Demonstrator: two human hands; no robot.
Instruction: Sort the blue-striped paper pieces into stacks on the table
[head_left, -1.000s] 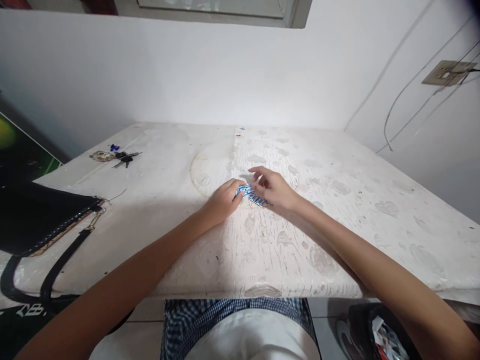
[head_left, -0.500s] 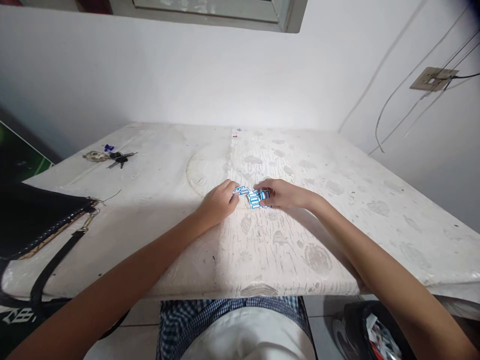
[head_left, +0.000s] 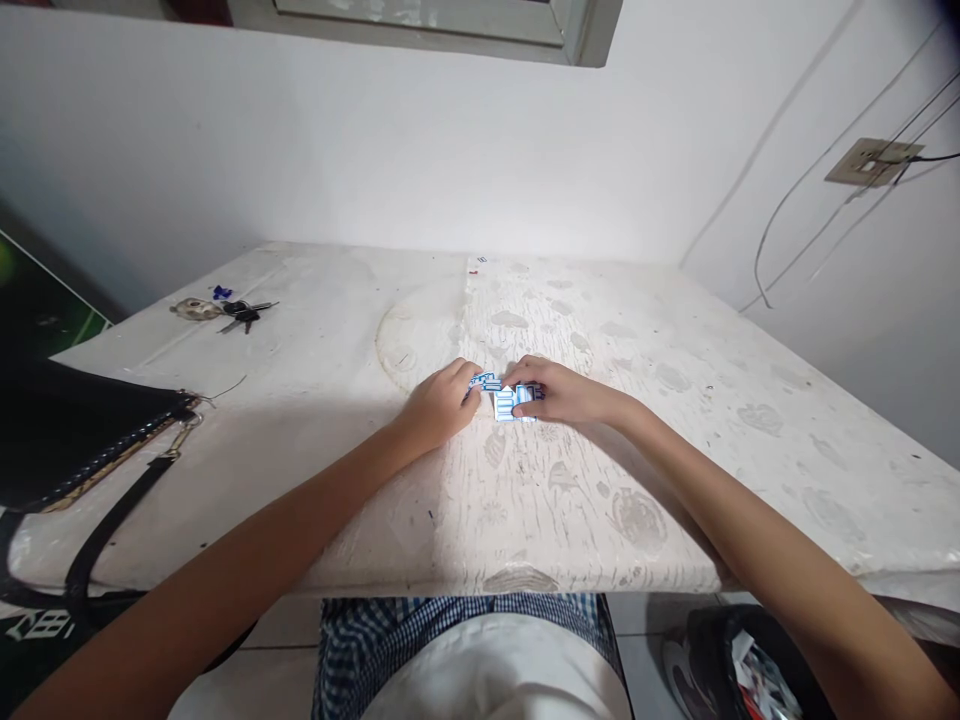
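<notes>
Over the middle of the table, my left hand pinches a small flat blue-and-white piece between thumb and fingers. My right hand is closed on another blue-and-white printed piece, larger and roughly square, with blue bars on white. The two pieces are close together at their facing edges; whether they touch I cannot tell. Fingers cover part of each piece, and their exact kind is too small to make out.
A bunch of keys and a small blue object lie at the table's far left. A black bag with a strap rests on the left edge. Below on the right stands a bin. A wall socket has hanging cables.
My right hand has turned its piece a little and shifted slightly left, toward the other piece. My left hand stays almost where it was. The view has moved slightly.
</notes>
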